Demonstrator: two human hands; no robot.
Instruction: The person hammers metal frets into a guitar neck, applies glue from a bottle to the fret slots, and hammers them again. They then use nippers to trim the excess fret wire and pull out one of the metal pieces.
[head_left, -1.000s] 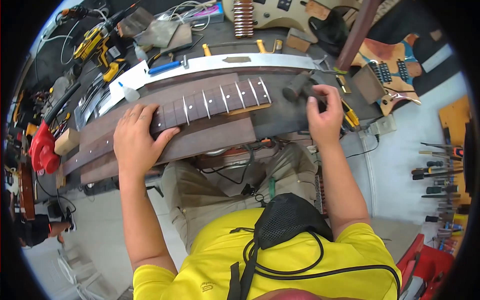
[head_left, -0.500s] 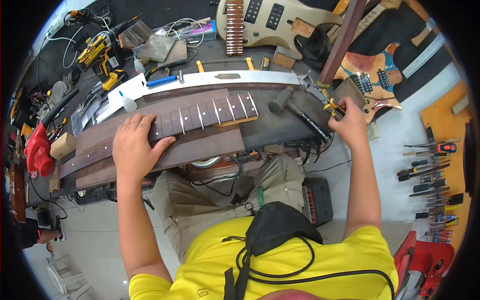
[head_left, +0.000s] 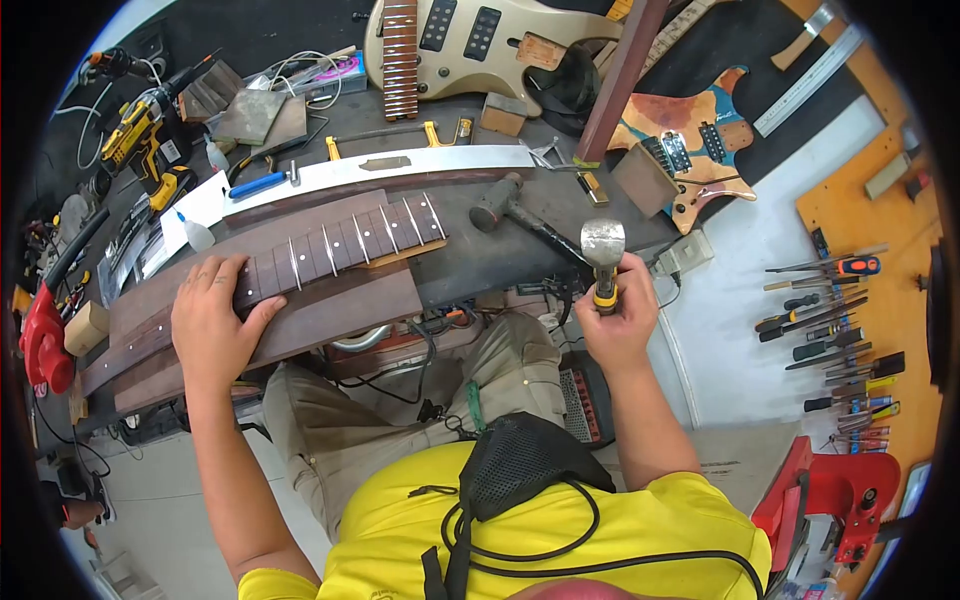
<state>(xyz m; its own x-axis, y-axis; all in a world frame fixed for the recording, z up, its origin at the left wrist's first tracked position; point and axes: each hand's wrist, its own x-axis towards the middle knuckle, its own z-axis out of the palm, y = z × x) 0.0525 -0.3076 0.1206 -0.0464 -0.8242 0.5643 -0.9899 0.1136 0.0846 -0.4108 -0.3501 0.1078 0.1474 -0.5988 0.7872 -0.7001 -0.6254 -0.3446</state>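
Note:
A dark wooden guitar fretboard [head_left: 352,240] with dot inlays lies at a slant on brown boards. Several metal fret wires cross its right part, their ends jutting past the edges. My left hand [head_left: 212,310] rests flat across the fretboard, fingers stretched out and thumb apart. In my right hand [head_left: 622,318], fingers are wrapped round the yellow-and-black handles of end-cutting pliers [head_left: 603,245]. Their broad metal head points up, off the bench's right end and apart from the fretboard. A black-handled hammer [head_left: 497,208] lies on the bench between the fretboard and the pliers.
Behind the fretboard lie a white strip [head_left: 375,168], a blue-handled tool [head_left: 257,185] and a glue bottle [head_left: 195,235]. A yellow drill [head_left: 145,145] stands back left. Guitar bodies [head_left: 480,50] are at the back. Files and screwdrivers [head_left: 830,325] hang at right.
The pliers have left the bench top and are raised in my right hand, head upward. My view has turned right, shifting the bench leftward. My left hand stays on the fretboard.

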